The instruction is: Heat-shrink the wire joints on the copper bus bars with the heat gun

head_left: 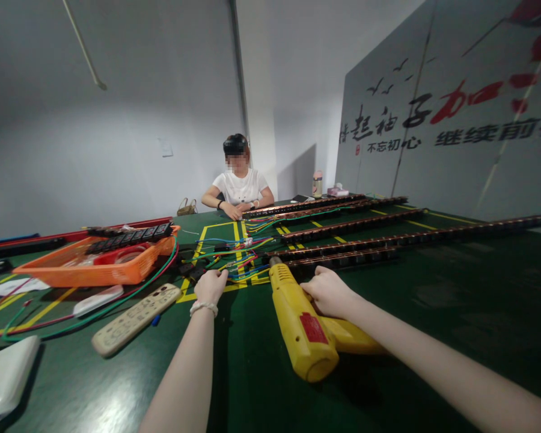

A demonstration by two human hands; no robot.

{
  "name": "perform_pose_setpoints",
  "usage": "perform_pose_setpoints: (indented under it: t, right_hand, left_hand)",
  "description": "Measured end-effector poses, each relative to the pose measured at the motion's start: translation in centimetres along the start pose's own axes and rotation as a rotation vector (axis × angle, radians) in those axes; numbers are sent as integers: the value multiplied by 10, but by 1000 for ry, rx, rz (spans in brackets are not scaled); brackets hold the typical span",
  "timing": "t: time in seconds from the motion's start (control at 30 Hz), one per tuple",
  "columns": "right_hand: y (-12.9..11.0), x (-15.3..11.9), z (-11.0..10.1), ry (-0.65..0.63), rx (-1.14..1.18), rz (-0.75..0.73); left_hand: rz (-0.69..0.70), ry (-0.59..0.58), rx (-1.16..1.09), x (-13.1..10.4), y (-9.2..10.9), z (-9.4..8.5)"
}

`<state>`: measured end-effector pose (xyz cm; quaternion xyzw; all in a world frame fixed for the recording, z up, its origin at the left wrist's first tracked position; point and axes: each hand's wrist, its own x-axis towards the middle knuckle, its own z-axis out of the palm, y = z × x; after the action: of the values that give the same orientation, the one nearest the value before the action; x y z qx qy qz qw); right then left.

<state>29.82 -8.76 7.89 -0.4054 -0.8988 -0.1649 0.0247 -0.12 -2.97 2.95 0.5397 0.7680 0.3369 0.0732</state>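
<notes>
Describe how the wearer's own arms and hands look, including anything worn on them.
Both forearms show no sleeves, and neither hand is gloved. The left hand has a pale, bumpy band at its wrist; the right hand shows nothing worn.

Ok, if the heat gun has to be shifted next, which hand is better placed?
Probably the right hand: it is close beside the yellow heat gun, its forearm passing in front of the handle. The left hand is farther off, by the coloured wires.
</notes>
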Motion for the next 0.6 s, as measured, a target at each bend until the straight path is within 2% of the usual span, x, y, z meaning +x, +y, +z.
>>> perform_pose_setpoints:
  t: [0.27,0.47,0.6]
  right_hand:
    - [-16,3,-2,28,45,-37]
    - [-23,9,-3,-1,54,-69]
    - [-25,13,-3,-9,56,-65]
  left_hand:
    - [43,12,-153,6,-8,-1]
    - [136,-27,-369,14,-17,12]
    - [146,-57,-482,18,-21,18]
